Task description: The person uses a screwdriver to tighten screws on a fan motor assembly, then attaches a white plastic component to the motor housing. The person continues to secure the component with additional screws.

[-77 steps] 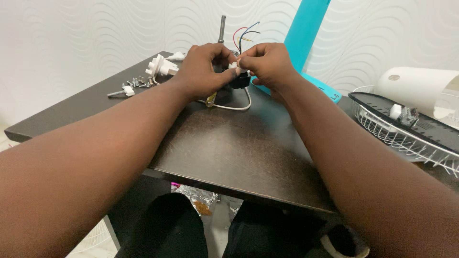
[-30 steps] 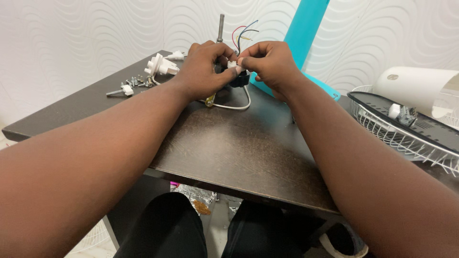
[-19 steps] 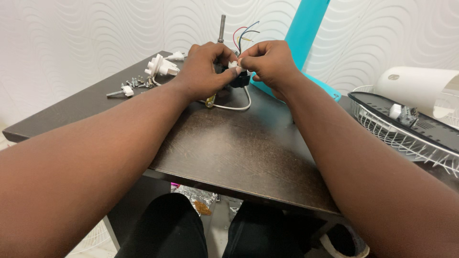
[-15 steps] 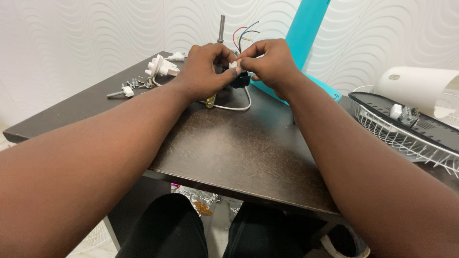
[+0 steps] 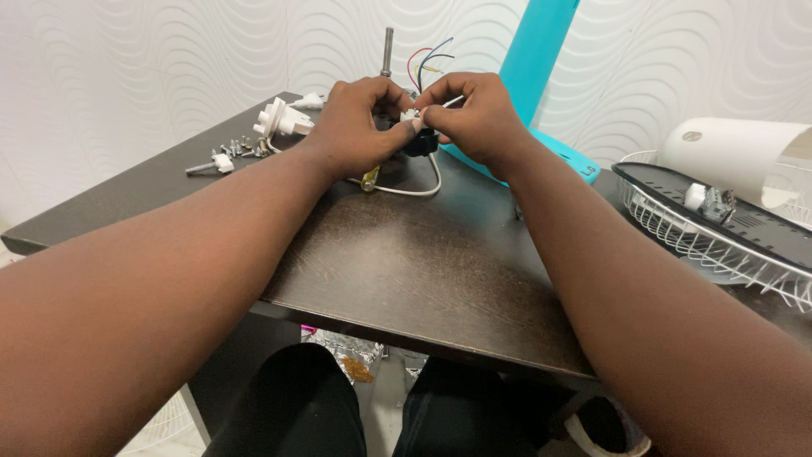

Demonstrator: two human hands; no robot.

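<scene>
Both hands meet at the far middle of the dark table [image 5: 423,262]. My left hand [image 5: 359,127] and my right hand [image 5: 474,114] pinch a small white part [image 5: 412,116] between their fingertips, on top of a small black fan motor [image 5: 420,142]. A metal shaft [image 5: 387,51] stands up behind the left hand, and red, blue and black wires [image 5: 427,59] stick up between the hands. A white cable [image 5: 414,188] loops on the table below the motor. Most of the motor is hidden by my fingers.
Screws and small white plastic parts [image 5: 245,148] lie at the far left of the table. A teal fan stand [image 5: 537,59] leans behind my right hand. At the right sit a wire fan guard [image 5: 719,241], a black ring and a white housing [image 5: 744,156].
The hands stay together at the motor; only the fingertips shift slightly on the small white part.
</scene>
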